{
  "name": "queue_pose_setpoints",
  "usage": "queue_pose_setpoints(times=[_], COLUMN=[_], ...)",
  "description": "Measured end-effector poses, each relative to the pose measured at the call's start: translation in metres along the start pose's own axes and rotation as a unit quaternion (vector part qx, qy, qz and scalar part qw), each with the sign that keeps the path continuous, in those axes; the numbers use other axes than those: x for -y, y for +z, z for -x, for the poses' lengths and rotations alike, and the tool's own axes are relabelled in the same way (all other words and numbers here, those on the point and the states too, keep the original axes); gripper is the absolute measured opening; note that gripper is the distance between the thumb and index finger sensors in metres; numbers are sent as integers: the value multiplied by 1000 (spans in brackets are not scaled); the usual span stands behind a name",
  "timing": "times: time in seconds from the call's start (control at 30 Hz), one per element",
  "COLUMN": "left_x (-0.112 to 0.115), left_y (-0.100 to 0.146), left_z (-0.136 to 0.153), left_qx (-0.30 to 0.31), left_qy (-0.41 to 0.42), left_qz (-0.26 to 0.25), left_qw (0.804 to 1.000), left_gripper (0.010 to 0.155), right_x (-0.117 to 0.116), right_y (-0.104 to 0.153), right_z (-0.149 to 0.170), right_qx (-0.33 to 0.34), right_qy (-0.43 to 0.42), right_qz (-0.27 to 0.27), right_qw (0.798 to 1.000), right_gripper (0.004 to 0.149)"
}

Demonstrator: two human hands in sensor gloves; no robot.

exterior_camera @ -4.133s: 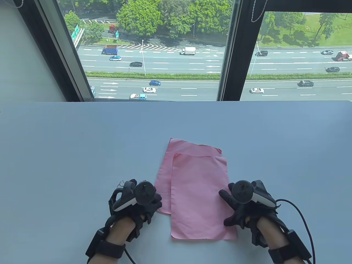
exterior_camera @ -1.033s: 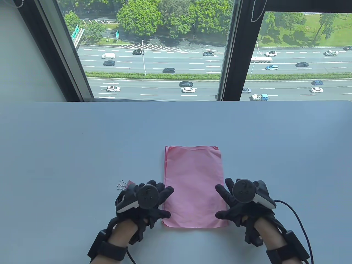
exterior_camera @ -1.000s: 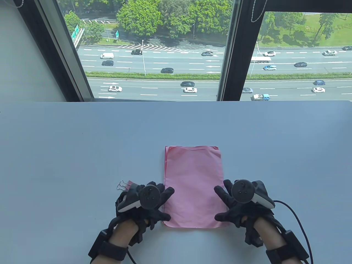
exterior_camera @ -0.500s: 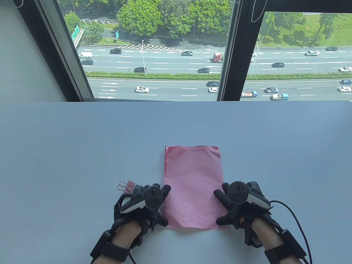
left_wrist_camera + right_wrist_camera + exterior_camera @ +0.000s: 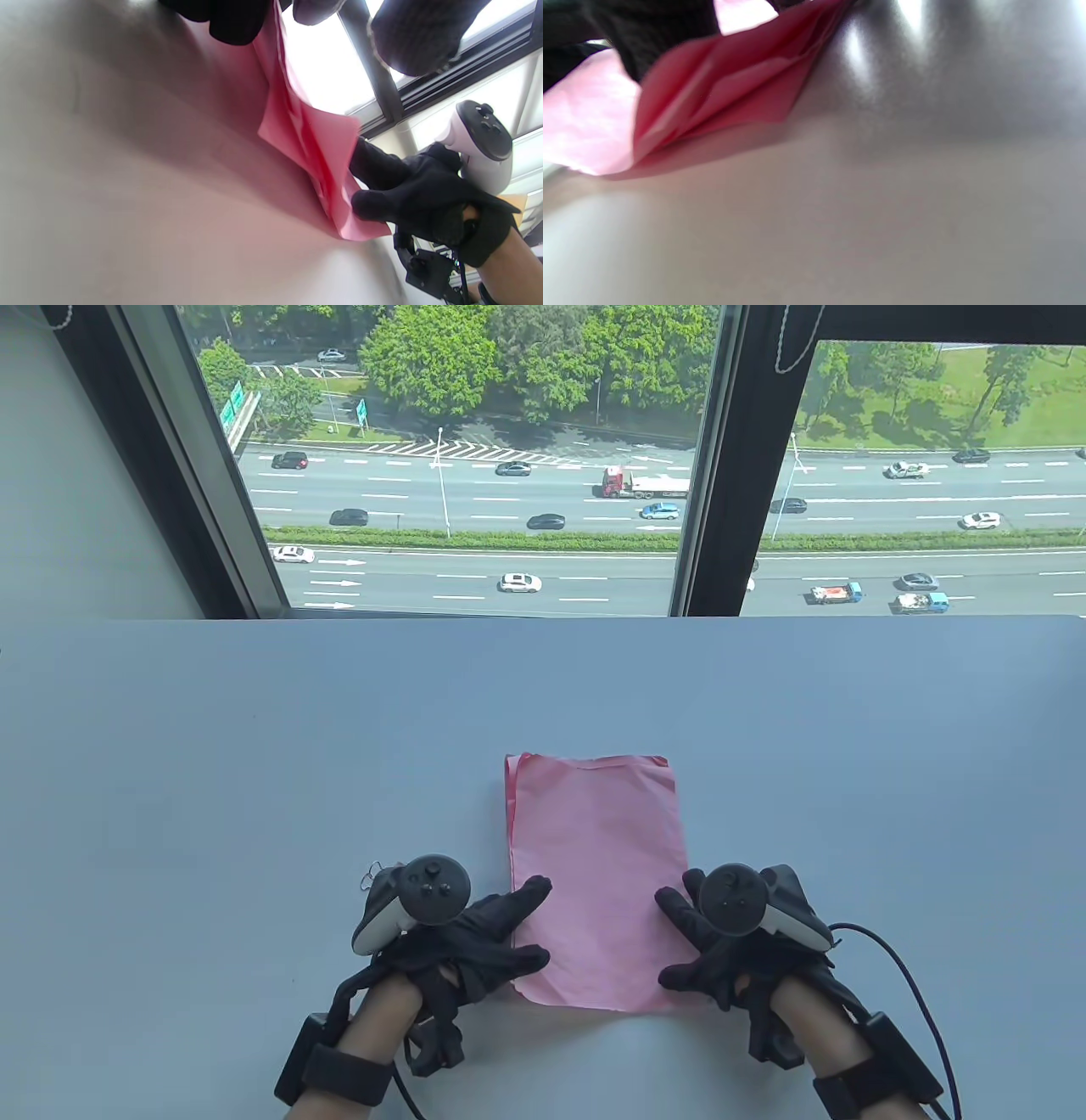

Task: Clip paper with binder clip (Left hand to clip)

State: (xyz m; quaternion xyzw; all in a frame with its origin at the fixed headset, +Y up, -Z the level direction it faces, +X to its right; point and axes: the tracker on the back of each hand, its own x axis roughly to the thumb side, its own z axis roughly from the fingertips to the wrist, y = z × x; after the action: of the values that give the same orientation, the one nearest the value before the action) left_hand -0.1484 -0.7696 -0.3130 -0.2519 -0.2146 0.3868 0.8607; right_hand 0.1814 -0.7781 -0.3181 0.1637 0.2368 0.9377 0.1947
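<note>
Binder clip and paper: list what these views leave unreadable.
- Binder clip: table view, only wire loops show; the left hand and its tracker hide the body.
- Paper sheet count: wrist views, blurred.
- Right hand underside grip: table view, tracker covers it.

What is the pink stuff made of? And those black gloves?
The pink sheets look like thin matte paper: they bend and lift at the edges in the wrist views. The gloves, as on the right hand, look like knitted fabric, dull and finely textured.
</note>
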Motion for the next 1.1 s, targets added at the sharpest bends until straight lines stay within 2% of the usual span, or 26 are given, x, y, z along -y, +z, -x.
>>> queue_pose_setpoints(times=[0.17,0.27,0.33,0.43,0.5,0.57,0.7,0.87,0.97,1.1], left_x=[1,-1,-1,-3,-3,-3,-4,0,1,1], left_y=[-5,-5,-4,-2,0,2,5,6,6,6], left_z=[-3,-2,1,5,9,13,19,28,28,25], left_qx=[-7,-18,-25,-30,-34,-34,-37,-45,-31,-20], left_qy=[19,46,72,117,177,241,311,419,456,469], left_qz=[-59,-105,-112,-129,-139,-153,-169,-156,-154,-126], left_qw=[998,993,991,984,974,958,934,893,876,874], left_gripper=[65,61,61,62,62,62,63,63,63,63], right_x=[6,15,23,33,36,38,30,9,1,1], right_y=[1,6,11,18,21,24,21,10,5,3], right_z=[3,8,11,19,26,34,47,44,39,43], right_qx=[12,15,11,1,-8,-27,-59,-29,-16,-5], right_qy=[-32,-66,-100,-150,-177,-211,-285,-378,-420,-463], right_qz=[11,62,102,136,142,130,53,-54,-67,-46], right_qw=[999,996,990,979,974,968,955,924,905,885], right_gripper=[85,83,83,83,84,84,89,97,100,103])
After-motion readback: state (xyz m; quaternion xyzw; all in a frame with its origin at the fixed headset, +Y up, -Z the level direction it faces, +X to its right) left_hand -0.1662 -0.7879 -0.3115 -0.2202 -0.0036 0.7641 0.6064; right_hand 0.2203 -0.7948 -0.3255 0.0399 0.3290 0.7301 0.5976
